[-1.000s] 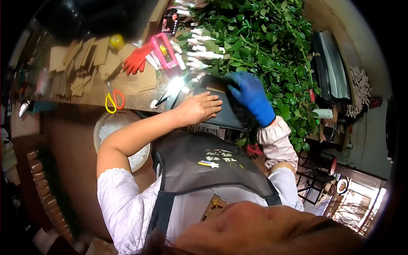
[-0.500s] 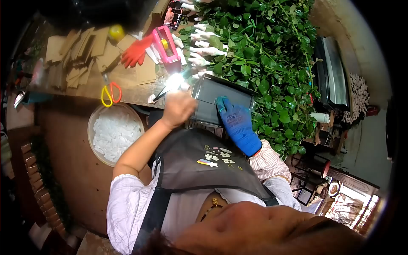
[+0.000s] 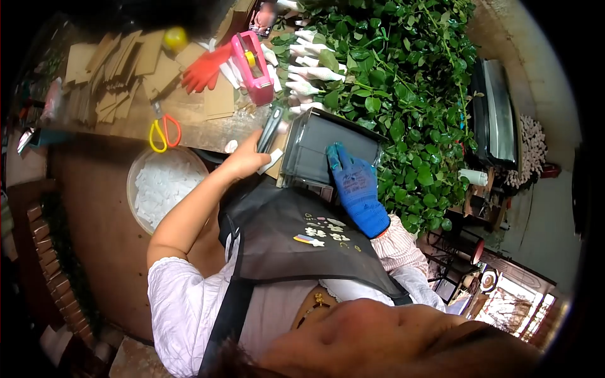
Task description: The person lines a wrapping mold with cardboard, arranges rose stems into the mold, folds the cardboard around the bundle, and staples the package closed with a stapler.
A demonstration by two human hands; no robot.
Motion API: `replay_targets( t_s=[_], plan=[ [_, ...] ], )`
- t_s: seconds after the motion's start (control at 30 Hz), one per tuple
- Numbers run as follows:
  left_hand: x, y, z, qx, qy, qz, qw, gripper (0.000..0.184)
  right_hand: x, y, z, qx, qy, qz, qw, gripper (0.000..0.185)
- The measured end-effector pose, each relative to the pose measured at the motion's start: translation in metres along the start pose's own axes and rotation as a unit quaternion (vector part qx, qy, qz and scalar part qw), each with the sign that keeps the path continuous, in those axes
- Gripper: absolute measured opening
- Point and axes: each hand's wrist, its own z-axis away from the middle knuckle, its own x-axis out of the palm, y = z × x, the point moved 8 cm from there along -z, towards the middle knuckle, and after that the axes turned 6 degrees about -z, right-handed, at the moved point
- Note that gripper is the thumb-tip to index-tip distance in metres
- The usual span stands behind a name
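My bare left hand (image 3: 242, 157) is closed around the lower end of a long, narrow grey tool (image 3: 271, 126), whose exact kind I cannot make out. A small white strip (image 3: 271, 161) sticks out by its fingertips. My right hand (image 3: 353, 183), in a blue glove, lies with fingers stretched on the floor of a shallow dark grey tray (image 3: 305, 135) with clear, shiny sides. Just beyond the tray stands a pink tape dispenser (image 3: 258, 88) with a yellow core. Left of it rests a red glove (image 3: 205, 68).
Leafy green stems with white-netted heads (image 3: 318, 72) fill the bench's right side. Cardboard pieces (image 3: 148, 53) lie at left, near scissors (image 3: 166, 132) with yellow and red handles. Below the bench edge stands a round tub (image 3: 131, 189) of white strips. A phone (image 3: 261, 19) is at the back.
My left hand has shifted slightly left, and the grey tool now points away beside the tray instead of showing as a bright glare. My gloved right hand stays on the tray.
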Motion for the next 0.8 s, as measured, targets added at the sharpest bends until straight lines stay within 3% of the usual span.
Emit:
replay_targets(
  t_s=[0.07,0.13,0.17,0.27,0.3,0.43,0.53,0.57,0.63,0.73,0.8],
  plan=[
    [0.008,0.025,0.014,0.101,-0.012,0.004,0.995,0.072,-0.001,0.0,-0.001,0.007,-0.031,-0.001,1.0,0.058],
    [0.012,0.038,0.021,0.146,-0.015,-0.167,0.975,0.071,-0.002,-0.001,-0.001,0.003,-0.036,0.011,0.999,0.059],
    [0.015,0.038,0.022,0.123,-0.05,-0.21,0.969,0.069,-0.002,-0.001,0.0,0.0,-0.038,0.016,0.999,0.059],
    [0.019,0.047,0.025,0.097,-0.124,-0.172,0.973,0.068,0.001,0.0,-0.001,0.003,-0.03,0.013,0.999,0.06],
    [0.016,0.055,0.027,0.121,-0.093,-0.194,0.969,0.055,0.0,0.0,-0.001,0.003,-0.025,0.015,1.0,0.06],
    [0.011,0.059,0.017,0.107,-0.029,-0.416,0.903,0.037,0.001,0.001,0.001,0.004,0.011,-0.007,1.0,0.058],
    [0.011,0.049,0.005,0.097,-0.039,-0.461,0.881,0.039,-0.005,0.001,0.002,0.007,0.033,-0.021,0.999,0.055],
    [0.011,0.046,0.005,0.08,-0.045,-0.457,0.885,0.041,-0.007,0.001,0.001,0.009,0.037,-0.021,0.999,0.054],
    [0.014,0.039,0.008,0.093,-0.104,-0.302,0.943,0.042,-0.006,0.002,0.001,0.004,0.052,-0.017,0.998,0.053],
    [0.007,0.027,0.013,0.078,-0.152,-0.114,0.979,0.049,-0.006,0.001,0.001,0.005,0.045,-0.014,0.999,0.053],
    [-0.014,0.024,0.022,0.027,-0.03,-0.281,0.959,0.048,-0.006,0.0,0.001,0.008,0.036,-0.01,0.999,0.053]
  ],
)
